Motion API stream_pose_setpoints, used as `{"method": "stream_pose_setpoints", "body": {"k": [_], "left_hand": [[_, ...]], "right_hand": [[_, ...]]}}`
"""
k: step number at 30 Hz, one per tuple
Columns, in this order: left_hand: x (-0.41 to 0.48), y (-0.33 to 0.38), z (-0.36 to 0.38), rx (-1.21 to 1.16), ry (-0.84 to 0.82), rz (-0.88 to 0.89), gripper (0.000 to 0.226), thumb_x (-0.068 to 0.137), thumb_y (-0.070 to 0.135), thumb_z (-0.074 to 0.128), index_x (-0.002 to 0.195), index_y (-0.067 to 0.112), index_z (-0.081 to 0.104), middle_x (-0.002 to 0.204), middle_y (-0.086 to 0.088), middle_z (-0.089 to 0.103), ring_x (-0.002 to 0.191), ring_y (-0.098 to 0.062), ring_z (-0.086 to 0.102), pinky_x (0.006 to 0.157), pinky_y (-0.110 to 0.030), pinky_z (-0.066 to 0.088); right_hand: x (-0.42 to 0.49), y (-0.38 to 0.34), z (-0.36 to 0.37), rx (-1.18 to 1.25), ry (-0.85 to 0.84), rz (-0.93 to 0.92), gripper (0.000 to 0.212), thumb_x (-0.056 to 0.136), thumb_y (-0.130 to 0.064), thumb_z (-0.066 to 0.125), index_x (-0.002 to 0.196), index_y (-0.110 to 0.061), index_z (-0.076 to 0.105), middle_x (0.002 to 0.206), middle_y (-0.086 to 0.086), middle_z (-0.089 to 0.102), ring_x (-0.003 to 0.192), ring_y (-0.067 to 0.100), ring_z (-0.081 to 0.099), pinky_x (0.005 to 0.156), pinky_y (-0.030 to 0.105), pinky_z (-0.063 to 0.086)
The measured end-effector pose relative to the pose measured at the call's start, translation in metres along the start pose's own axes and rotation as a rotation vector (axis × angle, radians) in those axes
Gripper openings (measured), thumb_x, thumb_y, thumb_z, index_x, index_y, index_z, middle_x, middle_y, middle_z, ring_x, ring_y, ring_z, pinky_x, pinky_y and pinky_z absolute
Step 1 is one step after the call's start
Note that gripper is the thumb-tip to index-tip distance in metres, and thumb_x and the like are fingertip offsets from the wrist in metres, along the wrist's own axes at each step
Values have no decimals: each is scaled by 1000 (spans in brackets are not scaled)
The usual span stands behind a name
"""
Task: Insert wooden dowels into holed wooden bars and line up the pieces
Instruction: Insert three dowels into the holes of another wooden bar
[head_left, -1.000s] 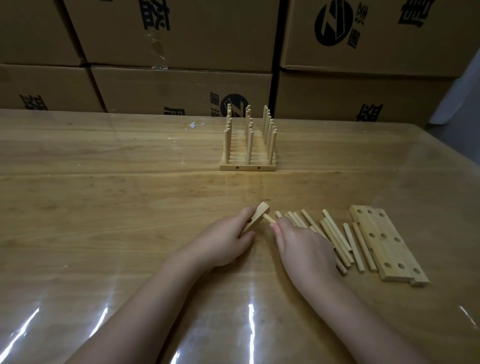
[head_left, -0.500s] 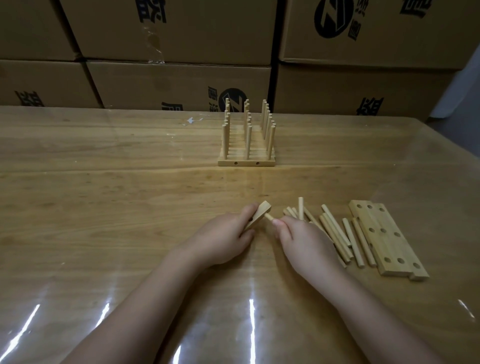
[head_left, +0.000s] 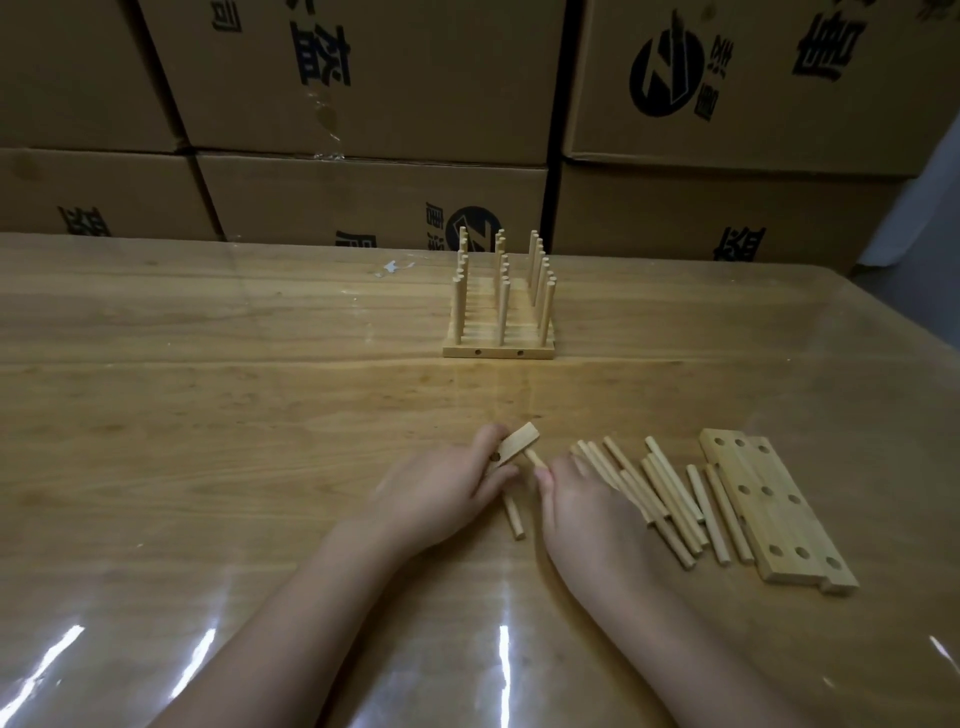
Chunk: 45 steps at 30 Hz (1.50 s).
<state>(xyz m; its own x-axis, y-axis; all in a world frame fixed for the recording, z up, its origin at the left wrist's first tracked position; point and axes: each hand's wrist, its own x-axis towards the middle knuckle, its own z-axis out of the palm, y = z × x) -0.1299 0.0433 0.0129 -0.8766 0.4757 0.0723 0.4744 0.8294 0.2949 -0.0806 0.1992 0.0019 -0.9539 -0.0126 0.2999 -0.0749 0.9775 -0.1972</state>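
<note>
Grips a small holed bar (head_left: 514, 448) in the left hand (head_left: 441, 493), fingers curled round it, far end tipped up off the table (head_left: 208, 441). Tipped that way, most likely, to turn a hole toward the right hand (head_left: 592, 514).

Under the left hand, poking back toward the body: one dowel (head_left: 513, 517), probably stuck in the bar. Between the two hands: a second dowel (head_left: 535, 458), one end at the bar, the other end touching the right thumb. Looks like pushing it into a hole.

Right hand back up, resting over the near ends of the loose dowels (head_left: 670, 488). Cannot tell whether its fingers pinch or lie flat, being hidden under the hand.

Loose dowels spread just right of that hand, easy to grab next. Just beside those, farther right: spare holed bars (head_left: 774, 504) lying flat, waiting.

Far ahead of both hands: finished bars (head_left: 498, 353) lined up side by side, dowels standing straight up. Behind all, stacked cardboard boxes (head_left: 363, 78).
</note>
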Motion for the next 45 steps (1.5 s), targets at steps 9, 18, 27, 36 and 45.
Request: {"method": "stream_pose_setpoints", "body": {"k": [9, 18, 27, 36, 45], "left_hand": [[-5, 7, -4, 9, 98, 46, 36, 100, 43, 31, 130, 23, 34, 112, -5, 63, 94, -26, 62, 67, -33, 41], [-3, 19, -1, 16, 84, -22, 31, 101, 42, 30, 110, 15, 42, 96, -12, 65, 87, -35, 62, 66, -40, 46], [-4, 18, -3, 159, 104, 41, 27, 101, 41, 27, 108, 17, 37, 97, -8, 64, 83, -31, 63, 64, -40, 49], [-5, 23, -6, 291, 151, 90, 27, 102, 40, 26, 108, 17, 38, 103, -6, 62, 82, -33, 63, 58, -34, 37], [-5, 27, -9, 245, 153, 79, 30, 102, 40, 27, 111, 14, 40, 105, -7, 63, 87, -35, 63, 64, -38, 41]], "right_hand": [[4, -2, 6, 726, -67, 124, 27, 97, -33, 37, 75, -29, 51, 60, -12, 50, 59, 0, 48, 54, 18, 34], [6, 2, 12, 772, -12, 163, 34, 97, -31, 38, 64, -30, 47, 53, -22, 53, 53, -3, 48, 50, 14, 33], [8, 3, 12, 775, -48, 189, 37, 97, -33, 38, 63, -26, 47, 49, -9, 44, 48, 2, 41, 51, 24, 31], [10, 7, -8, 1208, -309, 366, 35, 98, -32, 37, 69, -18, 50, 45, -10, 32, 37, 3, 25, 33, 13, 19], [12, 13, -17, 1476, -488, 416, 33, 98, -33, 38, 71, -17, 48, 46, -8, 32, 34, 3, 20, 30, 12, 15]]}}
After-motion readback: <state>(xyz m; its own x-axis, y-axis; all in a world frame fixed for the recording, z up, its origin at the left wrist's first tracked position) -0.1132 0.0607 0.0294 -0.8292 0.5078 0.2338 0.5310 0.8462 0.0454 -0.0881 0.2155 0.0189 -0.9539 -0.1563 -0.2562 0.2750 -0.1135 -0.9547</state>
